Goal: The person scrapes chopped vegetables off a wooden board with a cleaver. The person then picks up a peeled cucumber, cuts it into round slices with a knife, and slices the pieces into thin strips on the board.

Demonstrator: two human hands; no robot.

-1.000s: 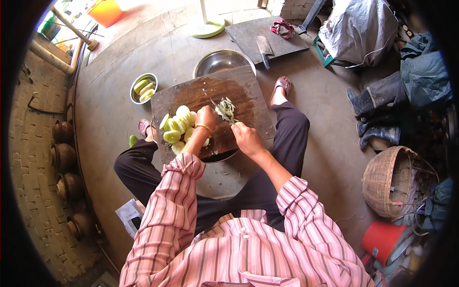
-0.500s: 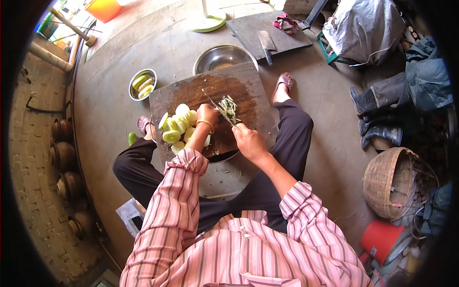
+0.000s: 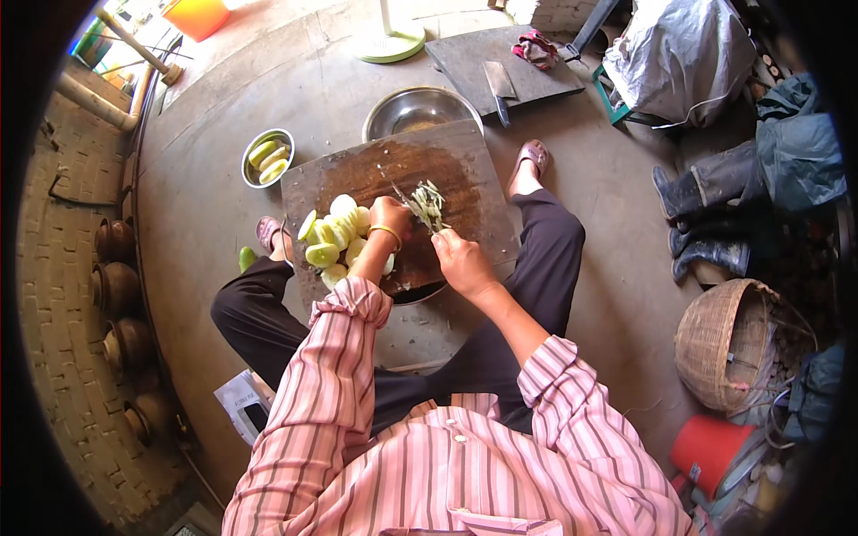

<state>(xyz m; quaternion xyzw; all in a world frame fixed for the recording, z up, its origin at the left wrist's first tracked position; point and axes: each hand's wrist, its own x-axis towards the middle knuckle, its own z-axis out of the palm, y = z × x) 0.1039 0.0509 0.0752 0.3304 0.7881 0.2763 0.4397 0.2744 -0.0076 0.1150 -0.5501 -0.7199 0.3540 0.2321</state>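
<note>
A wooden cutting board (image 3: 393, 161), wet in the middle, lies between my knees. On its left part are overlapping pale green cucumber-like slices (image 3: 341, 207). My left hand (image 3: 389, 217) is curled over the board at the right edge of these slices; what its fingers press on is hidden under it. In my right hand (image 3: 463, 261) is the handle of a knife, gripped at the near side of the board. The knife blade (image 3: 401, 194) slants away to the far left past my left fingertips. Thin cut strips (image 3: 428, 204) lie heaped over and beside the blade.
Beyond the board stands a steel basin (image 3: 393, 109); a small bowl (image 3: 267, 134) of pieces sits at left. A cleaver (image 3: 500, 85) rests on a second board (image 3: 556, 79). A green vegetable (image 3: 248, 259) lies by my left foot. Boots (image 3: 715, 255) and a basket (image 3: 706, 344) are at right.
Both hands keep nearly the same place and grip. The whole view has shifted very slightly; the slices and strips look much the same.
</note>
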